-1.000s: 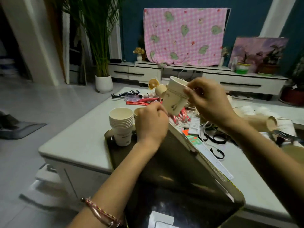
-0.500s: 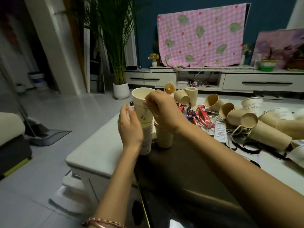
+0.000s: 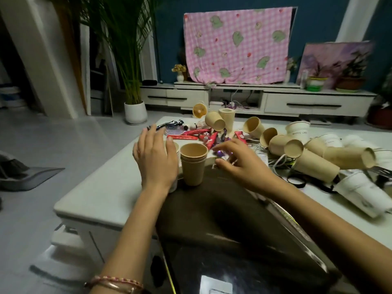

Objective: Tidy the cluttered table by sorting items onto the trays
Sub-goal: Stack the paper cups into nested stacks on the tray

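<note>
Head view: released left hand (image 3: 156,160) and right hand (image 3: 238,162) flank the cup stack (image 3: 193,166) at the tray (image 3: 222,221) edge.

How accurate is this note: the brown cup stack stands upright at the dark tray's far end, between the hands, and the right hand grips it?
One error. The head view shows the right hand clear of the brown cup stack, over the purple wrappers beside it, not gripping it. The stack does stand upright at the dark tray far end, between the hands.
</note>
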`<state>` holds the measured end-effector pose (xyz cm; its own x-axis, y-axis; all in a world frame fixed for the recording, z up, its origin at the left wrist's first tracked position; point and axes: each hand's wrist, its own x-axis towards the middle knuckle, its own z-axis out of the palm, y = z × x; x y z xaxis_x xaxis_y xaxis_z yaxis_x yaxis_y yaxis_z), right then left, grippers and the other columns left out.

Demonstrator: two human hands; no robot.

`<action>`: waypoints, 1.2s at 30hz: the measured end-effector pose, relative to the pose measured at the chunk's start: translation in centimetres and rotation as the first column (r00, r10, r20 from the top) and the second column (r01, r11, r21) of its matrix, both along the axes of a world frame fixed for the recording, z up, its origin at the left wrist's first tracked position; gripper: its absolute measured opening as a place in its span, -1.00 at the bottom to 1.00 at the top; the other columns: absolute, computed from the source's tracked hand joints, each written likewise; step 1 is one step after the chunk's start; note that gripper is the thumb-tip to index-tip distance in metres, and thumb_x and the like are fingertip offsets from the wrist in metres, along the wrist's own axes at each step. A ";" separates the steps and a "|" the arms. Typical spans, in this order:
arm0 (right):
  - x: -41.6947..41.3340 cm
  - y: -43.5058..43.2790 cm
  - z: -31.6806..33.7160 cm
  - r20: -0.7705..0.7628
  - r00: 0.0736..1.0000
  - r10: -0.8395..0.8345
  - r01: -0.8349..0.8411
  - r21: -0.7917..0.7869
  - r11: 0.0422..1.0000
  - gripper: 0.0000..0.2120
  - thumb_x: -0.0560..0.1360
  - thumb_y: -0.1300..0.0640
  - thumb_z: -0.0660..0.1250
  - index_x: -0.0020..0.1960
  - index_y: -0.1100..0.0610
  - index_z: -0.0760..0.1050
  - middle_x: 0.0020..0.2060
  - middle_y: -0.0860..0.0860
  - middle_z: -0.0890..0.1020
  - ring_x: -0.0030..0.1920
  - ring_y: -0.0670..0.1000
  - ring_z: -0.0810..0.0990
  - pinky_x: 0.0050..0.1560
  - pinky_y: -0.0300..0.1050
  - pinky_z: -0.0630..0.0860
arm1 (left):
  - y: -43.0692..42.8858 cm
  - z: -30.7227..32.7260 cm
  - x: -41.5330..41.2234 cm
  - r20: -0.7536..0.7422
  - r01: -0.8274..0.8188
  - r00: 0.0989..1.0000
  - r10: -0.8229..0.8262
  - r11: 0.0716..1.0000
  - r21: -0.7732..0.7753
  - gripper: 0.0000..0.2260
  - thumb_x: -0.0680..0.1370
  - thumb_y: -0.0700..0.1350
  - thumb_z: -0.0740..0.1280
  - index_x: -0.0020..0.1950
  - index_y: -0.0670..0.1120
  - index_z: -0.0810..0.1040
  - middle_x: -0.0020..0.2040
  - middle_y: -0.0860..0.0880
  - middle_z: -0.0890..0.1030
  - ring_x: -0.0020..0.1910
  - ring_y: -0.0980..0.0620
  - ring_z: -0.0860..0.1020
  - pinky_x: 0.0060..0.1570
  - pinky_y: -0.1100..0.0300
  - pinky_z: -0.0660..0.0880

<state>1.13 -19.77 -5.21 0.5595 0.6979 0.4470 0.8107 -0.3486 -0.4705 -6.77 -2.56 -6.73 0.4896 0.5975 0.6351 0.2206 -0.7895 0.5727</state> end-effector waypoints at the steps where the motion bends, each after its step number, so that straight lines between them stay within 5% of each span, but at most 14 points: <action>1: 0.5 -2.0 -0.2 0.005 0.999 -0.052 0.052 -0.005 0.999 -0.72 0.52 0.11 0.30 0.22 0.06 0.46 0.08 -0.06 0.43 -0.11 -0.16 0.49 -0.11 -0.41 0.43 | -0.8 0.6 0.1 0.013 0.043 0.999 -0.044 0.998 0.051 -0.66 0.62 -0.08 0.11 0.36 -0.11 0.40 0.43 -0.09 0.35 0.44 -0.04 0.21 0.41 0.04 0.07; 5: 3.8 -13.0 -1.4 0.071 0.876 -0.477 0.477 0.016 0.879 -0.69 0.45 0.28 0.34 0.18 0.24 0.47 0.07 0.15 0.52 0.05 0.11 0.50 0.05 -0.09 0.43 | -7.1 2.1 2.0 -0.033 0.369 0.929 -0.367 0.923 0.114 -0.74 0.58 -0.15 0.17 0.22 -0.15 0.50 0.28 -0.12 0.46 0.31 -0.05 0.34 0.31 0.08 0.21; 8: 5.8 -18.9 -2.3 0.155 0.721 -0.675 0.693 -0.185 0.697 -0.54 0.41 0.15 0.37 0.27 0.24 0.40 0.15 0.25 0.45 0.17 0.23 0.40 0.15 0.05 0.38 | -10.4 1.9 3.0 -0.099 0.478 0.877 -0.469 0.872 0.101 -0.74 0.58 -0.15 0.18 0.24 -0.15 0.48 0.29 -0.11 0.44 0.31 -0.03 0.33 0.31 0.11 0.22; 14: 7.2 -21.7 -4.0 0.301 0.673 -0.676 0.736 -0.368 0.569 -0.45 0.41 -0.03 0.37 0.34 0.08 0.31 0.15 0.22 0.45 0.16 0.21 0.41 0.06 0.00 0.39 | -11.5 1.1 4.0 -0.164 0.509 0.850 -0.501 0.861 0.009 -0.72 0.58 -0.15 0.19 0.28 -0.11 0.44 0.33 -0.08 0.39 0.34 -0.01 0.30 0.33 0.06 0.24; 22: 6.8 -22.1 -4.4 0.359 0.656 -0.664 0.748 -0.422 0.512 -0.52 0.41 0.02 0.37 0.26 0.13 0.30 0.12 0.23 0.43 0.06 0.22 0.46 -0.04 0.00 0.42 | -6.8 2.5 2.7 0.103 0.337 0.940 -0.326 0.934 -0.117 -0.76 0.55 -0.27 0.16 0.14 -0.16 0.55 0.18 -0.13 0.53 0.22 -0.03 0.43 0.13 0.23 0.29; 26: 4.0 -18.9 -1.9 0.245 0.788 -0.565 0.598 -0.084 0.797 -0.52 0.30 0.11 0.46 0.14 0.16 0.35 -0.01 0.18 0.46 -0.06 0.12 0.40 -0.16 -0.09 0.29 | -4.1 2.7 1.4 0.175 0.191 0.970 -0.167 0.973 -0.130 -0.76 0.58 -0.27 0.14 0.13 -0.12 0.55 0.19 -0.10 0.52 0.24 -0.03 0.41 0.12 0.23 0.28; 29: 1.2 -12.4 1.3 -0.074 0.938 -0.337 0.345 0.160 0.925 -0.51 0.30 0.05 0.49 0.07 0.04 0.27 -0.06 0.04 0.48 -0.11 0.01 0.47 -0.21 -0.12 0.44 | -2.0 2.6 0.7 0.171 0.134 0.980 -0.103 0.974 -0.184 -0.74 0.59 -0.27 0.11 0.15 -0.14 0.55 0.21 -0.12 0.53 0.23 -0.04 0.43 0.12 0.23 0.31; 32: -1.0 -4.7 2.8 -0.299 0.953 -0.050 0.157 0.344 0.926 -0.52 0.33 0.04 0.49 0.07 0.05 0.26 0.00 0.04 0.51 -0.03 -0.03 0.55 -0.16 -0.16 0.58 | -0.6 2.3 0.4 0.199 0.117 0.978 -0.060 0.952 -0.284 -0.73 0.62 -0.21 0.08 0.16 -0.15 0.54 0.19 -0.12 0.55 0.13 0.04 0.46 -0.04 0.38 0.30; 36: -2.1 5.2 3.5 -0.218 0.972 0.083 0.044 0.520 0.853 -0.52 0.34 0.07 0.50 0.07 0.15 0.27 0.09 0.14 0.46 0.10 0.11 0.50 0.03 -0.04 0.57 | 0.8 2.2 0.0 0.276 0.134 0.961 -0.023 0.910 -0.392 -0.71 0.63 -0.14 0.05 0.19 -0.15 0.52 0.14 -0.08 0.57 -0.01 0.14 0.42 -0.32 0.51 0.29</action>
<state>-1.01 -14.57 -1.70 0.6772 0.4118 0.6098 0.6651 0.0119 -0.7467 -6.74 -1.73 -4.51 0.3968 0.7952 0.4584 -0.0327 -0.4869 0.8729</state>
